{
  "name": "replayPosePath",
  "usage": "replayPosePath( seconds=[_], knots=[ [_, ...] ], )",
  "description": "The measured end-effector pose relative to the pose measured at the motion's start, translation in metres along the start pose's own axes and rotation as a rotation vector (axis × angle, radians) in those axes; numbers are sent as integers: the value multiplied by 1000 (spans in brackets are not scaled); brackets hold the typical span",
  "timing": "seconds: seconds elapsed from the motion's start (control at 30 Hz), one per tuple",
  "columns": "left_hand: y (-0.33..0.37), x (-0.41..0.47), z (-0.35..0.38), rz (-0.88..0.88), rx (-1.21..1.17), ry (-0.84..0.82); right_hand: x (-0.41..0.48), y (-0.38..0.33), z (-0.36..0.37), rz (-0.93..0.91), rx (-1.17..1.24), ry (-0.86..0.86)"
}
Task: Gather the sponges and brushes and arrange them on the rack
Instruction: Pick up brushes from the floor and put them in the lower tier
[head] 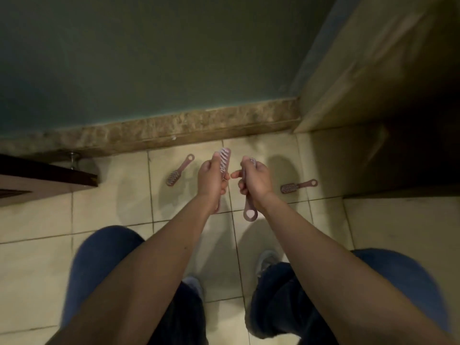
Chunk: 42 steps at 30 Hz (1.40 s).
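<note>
My left hand grips a mauve brush whose bristled head sticks up above the fingers. My right hand grips a second mauve brush, handle pointing down toward me with its ring end showing. Both hands are held close together above the tiled floor. Two more mauve brushes lie on the tiles: one brush to the left of my hands, another brush to the right. No sponge or rack is in view.
A stone skirting runs below a dark green wall. A dark wooden door edge juts in at the left. A beige cabinet or wall rises on the right. My legs and shoes are below.
</note>
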<state>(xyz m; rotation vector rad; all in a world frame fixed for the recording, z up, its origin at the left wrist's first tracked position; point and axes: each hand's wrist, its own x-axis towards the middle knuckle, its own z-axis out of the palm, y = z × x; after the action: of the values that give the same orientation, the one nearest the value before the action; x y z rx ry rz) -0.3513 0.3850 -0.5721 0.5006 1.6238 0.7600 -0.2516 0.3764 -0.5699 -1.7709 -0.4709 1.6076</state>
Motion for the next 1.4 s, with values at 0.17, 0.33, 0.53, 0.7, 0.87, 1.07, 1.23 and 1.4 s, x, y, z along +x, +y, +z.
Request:
replayPosePath(
  seconds=[0.17,0.33,0.53,0.7,0.87,1.07,1.23,1.4],
  knots=[
    [104,-101,-4,13,35,-79,-106,-95,-12,-40,93,36],
    [201,-199,-10,68,97,-130,-212,-182,-16,-79,161,81],
    [299,-313,-16,138,184,-237,-339,-278,-30,-124,237,130],
    [346,-381,-19,173,271,-335,-418,-317,-48,-173,336,178],
    [361,-431,-13,126,271,-456,-464,-323,-67,-169,484,187],
    [363,-467,4,85,288,-604,-505,-318,-99,-184,671,188],
    [348,-491,28,122,396,-736,-538,-305,-138,-176,682,333],
    [332,-532,68,161,494,-859,-561,-290,-189,-228,685,463]
  ],
)
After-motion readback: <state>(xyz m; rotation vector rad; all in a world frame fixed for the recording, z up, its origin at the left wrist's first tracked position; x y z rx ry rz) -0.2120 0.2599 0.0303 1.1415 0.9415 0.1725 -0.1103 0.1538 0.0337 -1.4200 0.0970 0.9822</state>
